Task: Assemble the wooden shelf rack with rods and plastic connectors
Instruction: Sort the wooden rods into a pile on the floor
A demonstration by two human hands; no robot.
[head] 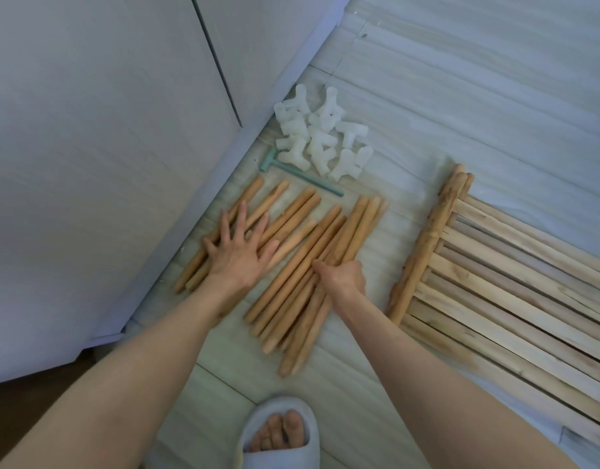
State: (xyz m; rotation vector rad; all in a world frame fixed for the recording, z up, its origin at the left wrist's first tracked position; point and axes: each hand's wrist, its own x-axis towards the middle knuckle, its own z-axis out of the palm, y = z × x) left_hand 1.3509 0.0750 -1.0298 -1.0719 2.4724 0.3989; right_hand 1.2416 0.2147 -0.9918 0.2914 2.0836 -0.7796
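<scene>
I judge I'm at the sorting stage, nothing joined yet. My left hand lies flat, fingers spread, on the left group of rods; my right hand curls around a bundle of rods on the floor. The white connectors sit piled beyond both hands, the slatted shelf panels to my right. Next I'd need one rod lifted and a connector fetched.

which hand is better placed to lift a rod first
Right, probably. The right hand already curls round rods in the middle bunch, while the left hand lies flat with spread fingers on the other rods.
</scene>
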